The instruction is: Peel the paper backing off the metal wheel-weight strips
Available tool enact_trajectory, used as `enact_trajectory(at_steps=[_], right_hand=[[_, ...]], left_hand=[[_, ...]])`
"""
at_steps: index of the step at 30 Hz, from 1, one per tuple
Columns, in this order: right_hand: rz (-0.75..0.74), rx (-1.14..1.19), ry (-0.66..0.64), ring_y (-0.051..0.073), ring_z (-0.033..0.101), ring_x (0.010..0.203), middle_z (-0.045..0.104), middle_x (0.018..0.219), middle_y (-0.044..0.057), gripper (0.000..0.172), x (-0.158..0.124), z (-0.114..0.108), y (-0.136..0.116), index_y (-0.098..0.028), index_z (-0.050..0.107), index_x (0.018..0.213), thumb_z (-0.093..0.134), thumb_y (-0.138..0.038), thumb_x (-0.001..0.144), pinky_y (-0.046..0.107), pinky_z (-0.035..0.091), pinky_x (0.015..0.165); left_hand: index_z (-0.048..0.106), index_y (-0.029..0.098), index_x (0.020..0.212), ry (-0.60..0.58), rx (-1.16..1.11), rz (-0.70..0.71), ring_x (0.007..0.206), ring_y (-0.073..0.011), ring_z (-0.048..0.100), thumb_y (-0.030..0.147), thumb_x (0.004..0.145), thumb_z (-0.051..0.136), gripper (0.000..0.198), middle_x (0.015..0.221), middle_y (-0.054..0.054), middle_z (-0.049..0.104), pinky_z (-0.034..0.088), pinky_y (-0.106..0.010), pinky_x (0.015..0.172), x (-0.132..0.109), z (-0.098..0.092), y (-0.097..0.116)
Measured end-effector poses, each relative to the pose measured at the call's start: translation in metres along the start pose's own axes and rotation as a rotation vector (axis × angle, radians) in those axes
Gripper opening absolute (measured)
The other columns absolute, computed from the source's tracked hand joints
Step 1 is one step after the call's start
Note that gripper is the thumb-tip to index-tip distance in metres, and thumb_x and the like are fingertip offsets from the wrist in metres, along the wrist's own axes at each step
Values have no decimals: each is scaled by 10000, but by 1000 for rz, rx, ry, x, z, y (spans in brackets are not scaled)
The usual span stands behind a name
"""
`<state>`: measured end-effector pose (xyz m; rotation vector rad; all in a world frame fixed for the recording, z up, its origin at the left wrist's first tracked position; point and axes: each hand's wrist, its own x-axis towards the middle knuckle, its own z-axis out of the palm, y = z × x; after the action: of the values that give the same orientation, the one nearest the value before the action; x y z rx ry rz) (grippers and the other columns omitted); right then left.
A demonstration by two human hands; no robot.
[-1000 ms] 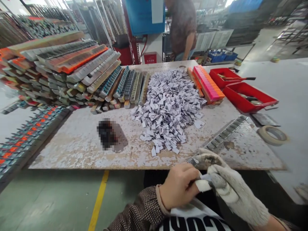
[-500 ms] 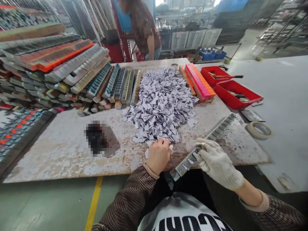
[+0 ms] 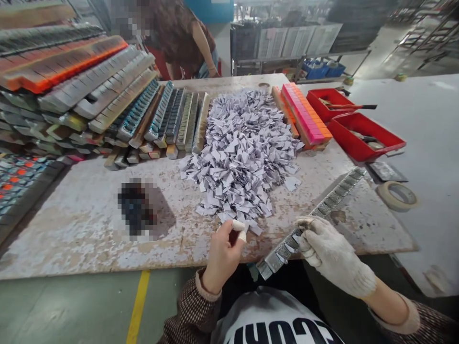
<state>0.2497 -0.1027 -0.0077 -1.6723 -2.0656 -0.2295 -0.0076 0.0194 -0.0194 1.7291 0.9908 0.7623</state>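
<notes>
Head view. Left hand (image 3: 224, 253), bare, thumb and forefinger wrapped in white: tips are meeting, pinching a small white paper chip (image 3: 246, 226) (its outline is partly blending with the wrappings). Heap of white paper pieces (image 3: 244, 153): lying just beyond that pinch. Right hand (image 3: 330, 253), in a knitted white glove: fingers are curling closed on a slotted metal bar (image 3: 333, 196), which is running slantwise beneath this grip, its near end jutting past the worn board (image 3: 89, 248). A few paper slips (image 3: 281, 258): standing in slots beside the gloved fingertips. Two red trays (image 3: 346, 140): sitting beyond the right grip. Tape roll (image 3: 383, 198): lying to its right. Stacked bars (image 3: 89, 102): rising beyond the left pinch, leftward.
</notes>
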Motion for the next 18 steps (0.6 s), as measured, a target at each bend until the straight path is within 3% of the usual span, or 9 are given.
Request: enact_trajectory(at_steps=[7,10,14,18], right_hand=[[-39,-26,-136,312,654,1111,661,1030,136,150,16,-3,-3,-198,575,800,521,-61,830,535,518,1051],[-29,5,-110,295,652,1140,669,1036,118,137,17,0,-1,-204,574,812,540,-91,883,522,506,1074],[-43,105,-73,275,638,1192,680,1110,110,121,14,7,-11,-214,592,873,546,-120,932,515,499,1092],[-89,231,-68,303,575,1303,673,1178,128,55,14,11,-24,-218,600,920,589,-192,968,542,475,1113]], left_hand=[[617,202,1050,-93,-360,-134,746,-130,588,284,934,657,148,866,-3,643,481,-224,698,-11,13,-1],[617,197,1076,-103,-530,-210,787,-134,598,340,909,721,243,910,-18,647,504,-229,721,-11,21,0],[632,176,1034,-148,-687,-323,720,-117,565,430,851,789,350,922,-29,644,508,-218,630,-10,24,6],[661,164,1011,-175,-715,-312,682,-106,562,441,837,809,359,866,-17,624,519,-219,626,-12,20,16]])
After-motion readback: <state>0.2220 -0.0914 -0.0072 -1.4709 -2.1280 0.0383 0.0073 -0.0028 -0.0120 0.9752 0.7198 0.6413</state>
